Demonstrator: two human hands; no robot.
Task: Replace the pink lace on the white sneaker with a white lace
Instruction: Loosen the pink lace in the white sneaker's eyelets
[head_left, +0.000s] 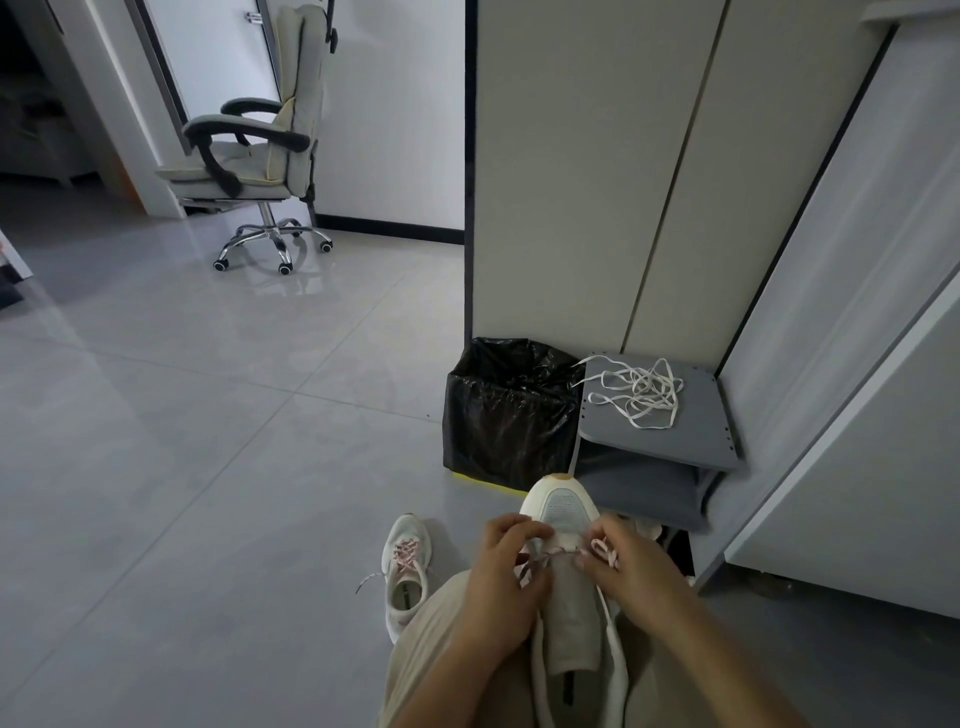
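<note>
Both hands' fingers (521, 528) pinching pink lace (559, 554), over sneaker (563, 503)

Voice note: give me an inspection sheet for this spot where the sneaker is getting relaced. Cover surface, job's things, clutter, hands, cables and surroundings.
Surface: grey tiled floor; the work is done on the person's lap.
Job's things: white sneaker on the lap, toe pointing away; pink lace threaded only near the toe; white lace in a loose tangle on a grey low shelf, untouched.
Clutter: second sneaker on the floor, laced in pink; black-lined bin beside the shelf.
Hands: left hand and right hand both pinch the pink lace at the eyelets.
Cables: nothing seen.
Surroundings: office chair across the floor; tall cabinet panels behind the shelf.
</note>
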